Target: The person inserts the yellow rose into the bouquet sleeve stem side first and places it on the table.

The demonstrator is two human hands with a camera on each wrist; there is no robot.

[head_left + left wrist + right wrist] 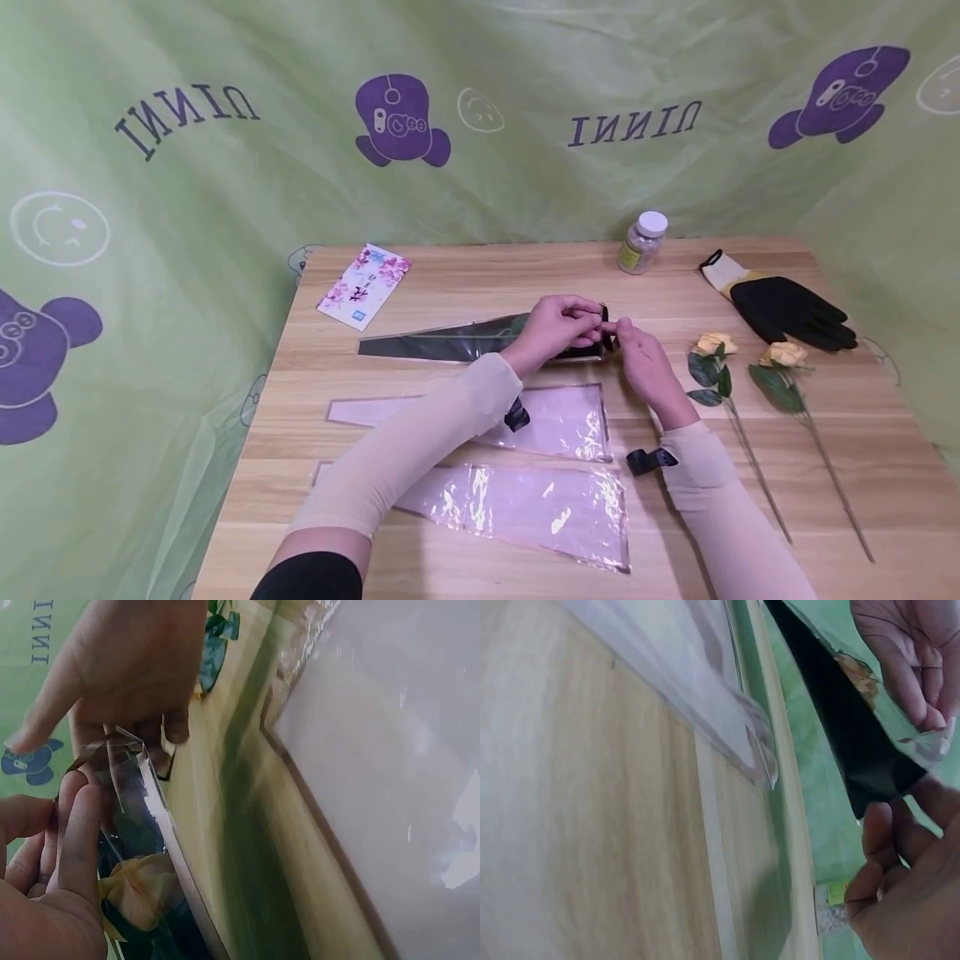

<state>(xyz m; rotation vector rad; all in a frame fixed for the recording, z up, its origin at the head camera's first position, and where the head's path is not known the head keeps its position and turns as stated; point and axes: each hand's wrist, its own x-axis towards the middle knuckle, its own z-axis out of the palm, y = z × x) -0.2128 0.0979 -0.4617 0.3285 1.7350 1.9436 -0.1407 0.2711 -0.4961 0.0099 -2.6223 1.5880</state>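
Note:
A long tapered flower sleeve [420,343] with a clear front and a black back lies across the table, its wide mouth to the right. Through its clear front, a yellow-orange rose [142,889] shows in the left wrist view. My left hand [553,332] pinches the clear edge at the mouth between thumb and fingers. Opposite it, my right hand [648,367] holds the mouth with curled fingers, some seen through the clear film; its thumb sticks out to the side. In the right wrist view, the black back [832,712] of the sleeve is lifted at the mouth end.
Two pale pink sleeves, one upper [558,417] and one lower [547,508], lie nearer me. To the right are two yellow roses [715,344] [786,354] on long stems and a black glove [787,308]. A white-capped bottle [642,242] and a floral card [365,285] sit farther back.

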